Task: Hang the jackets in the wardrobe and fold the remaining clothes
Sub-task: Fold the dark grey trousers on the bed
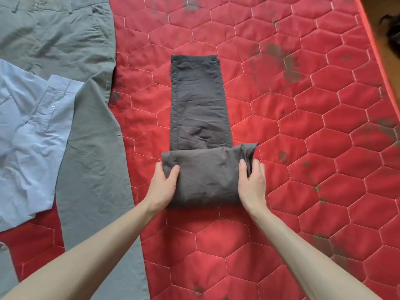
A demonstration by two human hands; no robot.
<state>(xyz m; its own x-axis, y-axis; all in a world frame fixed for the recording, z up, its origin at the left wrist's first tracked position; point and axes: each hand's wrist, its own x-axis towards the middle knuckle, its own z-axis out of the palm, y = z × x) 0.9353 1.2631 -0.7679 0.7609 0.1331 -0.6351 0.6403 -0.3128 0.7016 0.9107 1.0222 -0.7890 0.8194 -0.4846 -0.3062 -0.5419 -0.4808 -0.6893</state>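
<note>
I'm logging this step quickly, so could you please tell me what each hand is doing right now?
Left hand: grips the rolled end of the dark grey trousers.
Right hand: grips the roll's other side.

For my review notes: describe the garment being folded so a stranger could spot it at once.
On the red quilted mattress, look at the middle, between the left hand and right hand. There lie the dark grey-brown trousers, narrow and partly folded. The grey-green trousers and light blue shirt lie spread out at the left.
</note>
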